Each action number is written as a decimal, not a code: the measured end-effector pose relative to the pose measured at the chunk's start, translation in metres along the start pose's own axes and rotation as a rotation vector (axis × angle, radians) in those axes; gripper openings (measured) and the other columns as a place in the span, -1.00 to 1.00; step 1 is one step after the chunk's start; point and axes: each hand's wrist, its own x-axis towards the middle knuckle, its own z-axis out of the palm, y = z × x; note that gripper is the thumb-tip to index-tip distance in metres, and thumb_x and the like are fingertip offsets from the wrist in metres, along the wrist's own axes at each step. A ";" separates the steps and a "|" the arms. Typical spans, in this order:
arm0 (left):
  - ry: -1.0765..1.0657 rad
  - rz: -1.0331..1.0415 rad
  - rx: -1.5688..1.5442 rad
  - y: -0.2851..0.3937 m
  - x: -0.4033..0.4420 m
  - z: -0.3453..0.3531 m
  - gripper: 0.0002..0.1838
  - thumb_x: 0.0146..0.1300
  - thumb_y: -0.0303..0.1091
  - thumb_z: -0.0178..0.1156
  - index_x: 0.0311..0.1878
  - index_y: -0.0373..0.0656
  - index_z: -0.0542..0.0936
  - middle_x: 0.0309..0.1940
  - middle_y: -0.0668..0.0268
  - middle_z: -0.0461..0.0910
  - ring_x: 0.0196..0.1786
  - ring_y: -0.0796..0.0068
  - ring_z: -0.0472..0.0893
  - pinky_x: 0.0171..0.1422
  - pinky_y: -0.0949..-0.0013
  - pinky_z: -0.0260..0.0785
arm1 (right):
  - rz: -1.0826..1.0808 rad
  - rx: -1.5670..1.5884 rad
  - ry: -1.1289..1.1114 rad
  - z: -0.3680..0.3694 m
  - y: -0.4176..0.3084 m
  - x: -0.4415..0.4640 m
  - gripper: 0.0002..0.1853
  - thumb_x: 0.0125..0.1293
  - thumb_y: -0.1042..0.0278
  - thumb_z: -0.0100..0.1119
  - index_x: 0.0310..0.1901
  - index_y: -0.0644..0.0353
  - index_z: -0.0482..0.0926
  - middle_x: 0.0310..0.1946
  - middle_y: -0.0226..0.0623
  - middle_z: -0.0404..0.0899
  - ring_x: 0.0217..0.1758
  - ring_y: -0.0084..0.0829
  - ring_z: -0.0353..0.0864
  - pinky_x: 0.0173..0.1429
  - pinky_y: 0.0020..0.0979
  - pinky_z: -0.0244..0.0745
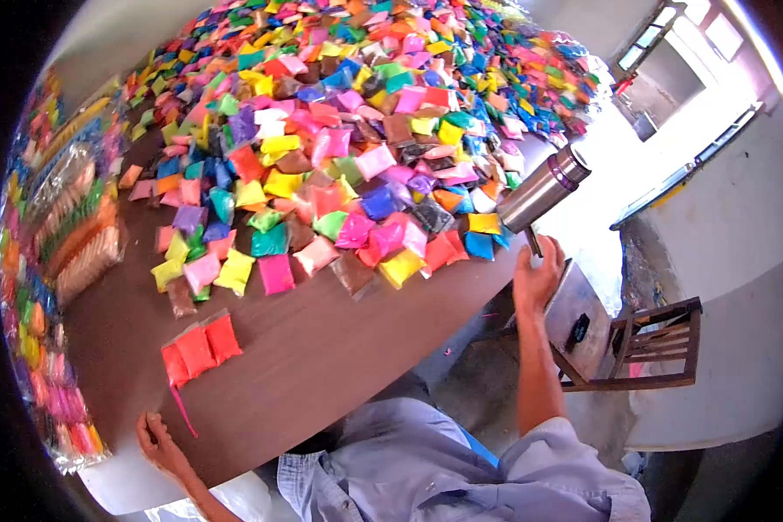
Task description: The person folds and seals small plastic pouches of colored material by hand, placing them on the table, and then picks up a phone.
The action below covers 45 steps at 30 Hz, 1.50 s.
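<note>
My left hand rests at the near left edge of the brown table, fingers loosely bent and apart, with nothing visible in them. Just beyond it lie red packets side by side, and a thin pink strip trails from them towards me. At the table's right edge my right hand is closed around a slim dark thing, whose kind I cannot make out. Right behind that hand, a steel thermos flask stands near the edge.
A big heap of small colourful packets covers the back of the table. Clear bags of coloured packets are stacked at the left. To the right stand a wooden chair and a bright window.
</note>
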 end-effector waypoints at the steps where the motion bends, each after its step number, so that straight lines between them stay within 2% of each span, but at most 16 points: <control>1: -0.008 0.006 -0.006 0.004 0.001 0.000 -0.65 0.63 -0.17 0.16 0.24 -0.22 0.64 0.00 0.24 0.69 -0.04 0.45 0.66 0.03 0.42 0.54 | 0.060 -0.093 -0.018 0.000 0.026 0.004 -0.57 0.27 0.29 0.41 0.14 0.26 0.64 0.25 0.01 0.60 0.35 0.09 0.54 0.43 0.04 0.44; 3: 0.011 -0.073 0.052 0.009 0.001 0.000 -0.65 0.63 -0.18 0.16 0.25 -0.22 0.64 0.00 0.23 0.69 -0.03 0.45 0.67 0.05 0.40 0.55 | 0.128 -0.239 -0.110 -0.001 0.068 0.018 -0.36 0.23 0.09 0.48 0.28 0.25 0.57 0.33 0.13 0.50 0.42 0.11 0.47 0.52 0.07 0.34; 5: -0.011 -0.023 0.095 0.013 0.002 0.001 -0.65 0.63 -0.18 0.16 0.24 -0.23 0.64 0.00 0.23 0.69 -0.03 0.43 0.67 0.06 0.39 0.55 | 0.293 -0.238 -0.285 0.003 0.102 0.027 -0.19 0.23 -0.13 0.49 0.38 0.27 0.52 0.38 0.16 0.48 0.47 0.11 0.44 0.54 0.04 0.35; 6: -0.005 -0.004 0.074 0.006 0.003 0.000 -0.65 0.63 -0.18 0.16 0.23 -0.23 0.64 0.00 0.22 0.69 -0.03 0.42 0.67 0.06 0.38 0.55 | 0.298 -0.239 -0.281 0.005 0.112 0.028 -0.19 0.23 -0.13 0.49 0.38 0.27 0.52 0.38 0.16 0.48 0.47 0.11 0.44 0.54 0.04 0.35; 8: 0.004 0.020 0.054 -0.004 0.006 -0.002 -0.66 0.63 -0.19 0.16 0.23 -0.24 0.64 0.00 0.21 0.69 -0.03 0.42 0.67 0.05 0.38 0.55 | 0.384 -0.142 -0.404 0.010 0.125 0.030 -0.03 0.22 -0.32 0.48 0.45 0.31 0.47 0.40 0.18 0.48 0.49 0.10 0.46 0.54 -0.02 0.36; 11: -0.040 0.070 0.153 -0.007 0.009 -0.005 -0.66 0.63 -0.20 0.15 0.23 -0.25 0.63 0.01 0.19 0.68 -0.01 0.39 0.67 0.07 0.35 0.56 | 0.406 0.005 -0.521 0.010 0.126 0.038 0.04 0.21 -0.35 0.48 0.47 0.40 0.43 0.38 0.22 0.51 0.48 0.08 0.50 0.54 -0.08 0.39; 13: 0.034 0.077 0.156 -0.009 0.009 -0.002 -0.65 0.64 -0.19 0.14 0.24 -0.26 0.63 0.02 0.18 0.68 0.01 0.38 0.68 0.10 0.34 0.57 | 0.396 0.011 -0.505 0.009 0.121 0.042 0.04 0.22 -0.36 0.46 0.46 0.42 0.43 0.36 0.24 0.54 0.45 0.09 0.54 0.53 -0.09 0.40; 15: 0.023 0.082 0.129 -0.015 0.009 -0.003 -0.65 0.64 -0.18 0.15 0.24 -0.25 0.62 0.03 0.18 0.68 0.03 0.37 0.68 0.12 0.34 0.57 | 0.388 -0.110 -0.665 0.003 0.118 0.050 0.04 0.25 -0.41 0.39 0.47 0.39 0.43 0.39 0.24 0.52 0.48 0.12 0.51 0.53 -0.09 0.39; 16: 0.017 0.082 0.102 -0.017 0.010 -0.003 -0.64 0.64 -0.17 0.15 0.25 -0.25 0.62 0.04 0.17 0.68 0.04 0.36 0.68 0.13 0.35 0.57 | 0.332 -0.198 -0.660 0.006 0.123 0.047 0.04 0.26 -0.46 0.32 0.48 0.34 0.44 0.38 0.22 0.53 0.47 0.14 0.51 0.51 -0.04 0.41; 23: 0.008 0.040 0.181 -0.014 0.009 -0.005 -0.63 0.64 -0.14 0.14 0.25 -0.23 0.62 0.06 0.18 0.70 0.06 0.34 0.69 0.16 0.34 0.56 | 0.284 -0.230 -0.758 -0.018 0.106 0.048 0.09 0.24 -0.50 0.32 0.49 0.38 0.41 0.34 0.23 0.55 0.45 0.16 0.52 0.51 0.01 0.40; 25: 0.022 0.044 0.116 -0.021 0.013 -0.003 -0.63 0.65 -0.14 0.13 0.23 -0.24 0.63 0.02 0.20 0.69 0.04 0.35 0.67 0.15 0.34 0.54 | 0.297 -0.195 -0.846 -0.022 0.101 0.054 0.16 0.23 -0.54 0.33 0.52 0.41 0.35 0.39 0.27 0.49 0.50 0.16 0.47 0.54 0.00 0.37; 32: -0.010 0.072 0.142 -0.016 0.011 -0.005 -0.65 0.65 -0.15 0.12 0.19 -0.23 0.64 -0.05 0.24 0.67 -0.04 0.39 0.62 0.09 0.35 0.52 | 0.289 -0.173 -0.941 -0.011 0.120 0.062 0.22 0.22 -0.56 0.34 0.57 0.41 0.25 0.48 0.31 0.38 0.58 0.15 0.37 0.60 0.00 0.31; 35: 0.007 0.080 0.161 -0.018 0.010 -0.005 -0.65 0.65 -0.14 0.12 0.19 -0.22 0.63 -0.04 0.24 0.67 -0.03 0.39 0.63 0.07 0.35 0.52 | 0.327 -0.165 -0.959 -0.021 0.107 0.065 0.19 0.25 -0.49 0.36 0.57 0.43 0.24 0.47 0.33 0.39 0.57 0.14 0.39 0.59 0.00 0.31; 38: -0.004 0.095 0.140 -0.022 0.010 -0.007 -0.65 0.65 -0.12 0.12 0.18 -0.22 0.63 -0.02 0.23 0.67 -0.02 0.38 0.64 0.09 0.36 0.53 | 0.272 -0.167 -0.949 -0.029 0.100 0.062 0.15 0.27 -0.40 0.38 0.57 0.45 0.23 0.42 0.34 0.45 0.53 0.15 0.45 0.55 0.00 0.36; 40: 0.021 0.061 0.179 -0.013 0.008 -0.005 -0.65 0.65 -0.12 0.13 0.18 -0.21 0.63 0.00 0.22 0.68 0.01 0.38 0.66 0.10 0.36 0.54 | 0.326 -0.234 -0.976 -0.042 0.083 0.061 0.11 0.26 -0.33 0.40 0.55 0.46 0.26 0.35 0.34 0.52 0.47 0.17 0.51 0.50 0.00 0.42; 45: 0.005 0.049 0.166 -0.017 0.010 -0.005 -0.65 0.64 -0.12 0.14 0.19 -0.21 0.63 0.01 0.21 0.68 0.04 0.36 0.67 0.13 0.35 0.55 | 0.339 -0.131 -0.921 -0.041 0.097 0.045 0.08 0.22 -0.30 0.45 0.50 0.47 0.32 0.29 0.32 0.57 0.42 0.18 0.55 0.46 -0.01 0.45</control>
